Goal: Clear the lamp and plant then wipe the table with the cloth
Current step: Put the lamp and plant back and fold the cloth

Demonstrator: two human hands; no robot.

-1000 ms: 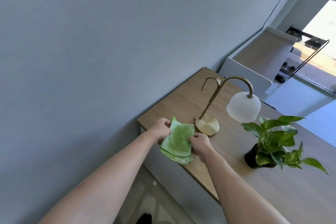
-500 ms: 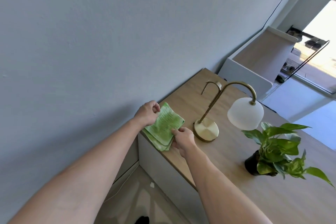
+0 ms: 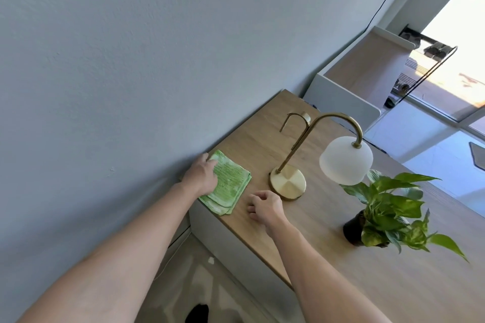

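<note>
Wooden counter [image 3: 328, 257]: folded green cloth [image 3: 228, 186] lay at its near-left corner against the wall, left hand [image 3: 200, 178] flat upon it. Right hand [image 3: 265, 208], loosely curled and empty, rested beside the brass lamp [image 3: 288, 182]. Potted plant [image 3: 380, 217] stood farther right; bare wood ran along the front edge.

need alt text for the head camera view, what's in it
A person's left hand presses a folded green cloth at the wall corner of a wooden table; the right hand hovers loosely curled beside it. A brass lamp and potted plant stand to the right.
</note>
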